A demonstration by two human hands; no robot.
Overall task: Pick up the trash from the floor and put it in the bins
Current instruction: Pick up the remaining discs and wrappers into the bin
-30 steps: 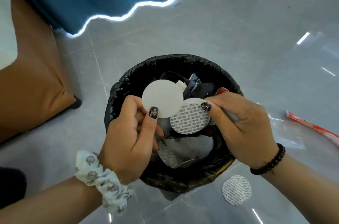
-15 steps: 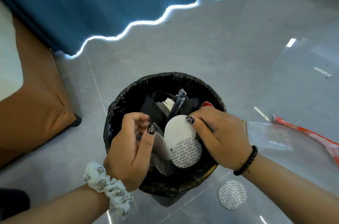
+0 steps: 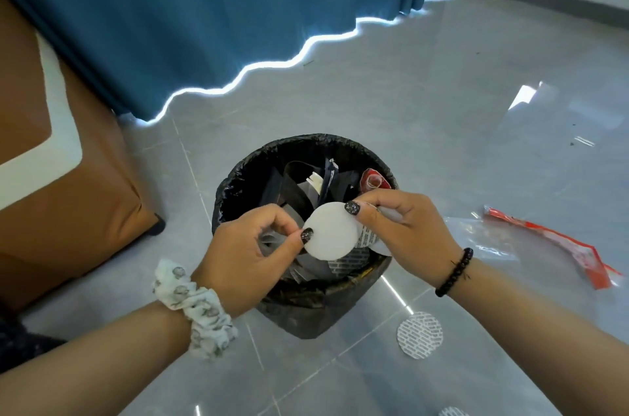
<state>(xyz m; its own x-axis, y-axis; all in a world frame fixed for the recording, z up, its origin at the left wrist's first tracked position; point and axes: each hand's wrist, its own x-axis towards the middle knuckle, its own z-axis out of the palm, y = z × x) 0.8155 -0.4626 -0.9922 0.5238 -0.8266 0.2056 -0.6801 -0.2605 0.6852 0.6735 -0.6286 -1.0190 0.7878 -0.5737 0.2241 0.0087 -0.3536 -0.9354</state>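
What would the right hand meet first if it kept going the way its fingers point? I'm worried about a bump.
The right hand points leftward over the bin. It already pinches the white disc, and the left hand grips the disc's other edge, so that hand likely comes first; depth is unclear.

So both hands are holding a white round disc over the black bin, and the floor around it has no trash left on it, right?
Not quite. Both hands, left and right, do hold the white disc over the black bin, but trash is left on the floor: the head view shows a printed round seal and a clear bag with a red strip lying beside the bin.
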